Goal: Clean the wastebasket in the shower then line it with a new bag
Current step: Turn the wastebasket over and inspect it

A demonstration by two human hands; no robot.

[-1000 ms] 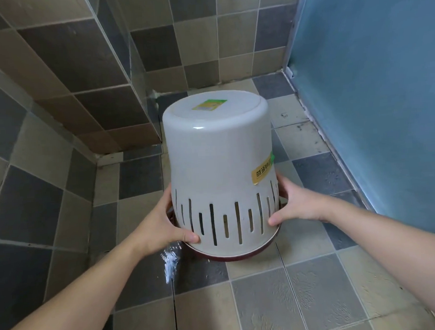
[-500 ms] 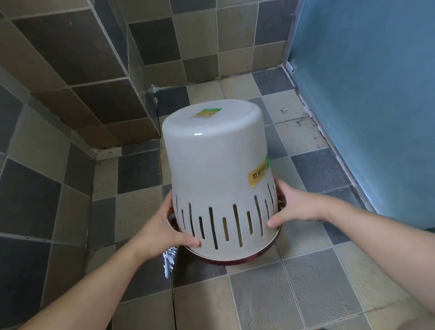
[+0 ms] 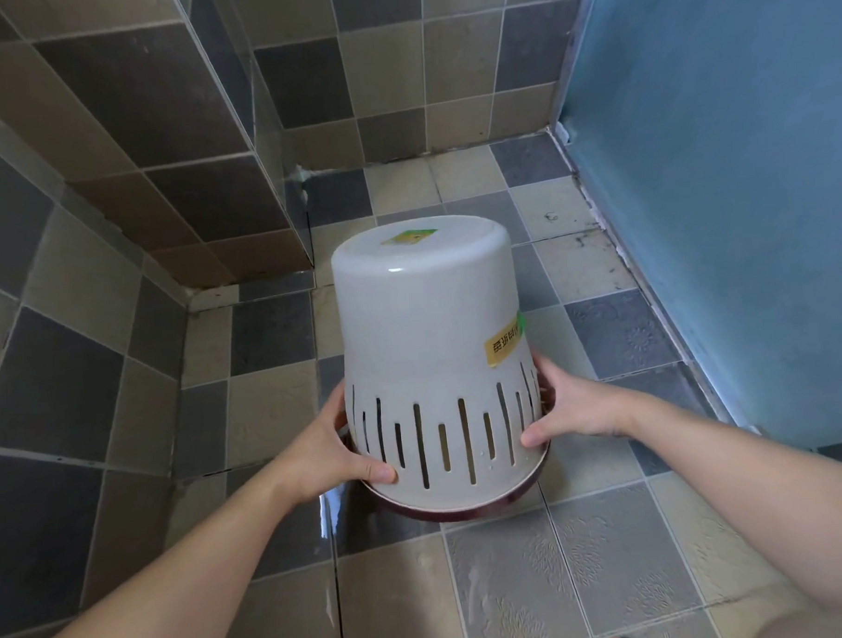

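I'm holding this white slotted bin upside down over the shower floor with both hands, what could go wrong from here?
1. The tiled floor looks wet beneath the upside-down white plastic wastebasket; footing may slip.
2. The left hand and right hand hold only the slotted lower wall, so a wet grip could slide.
3. The dark red rim ring might drop off if loose.

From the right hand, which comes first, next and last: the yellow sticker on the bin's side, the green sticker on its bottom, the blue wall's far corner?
Head view, from the right hand:
1. Yellow side sticker, just above the fingers on the wastebasket.
2. Green sticker, on the upturned bottom.
3. Blue wall's far corner, at the back right.
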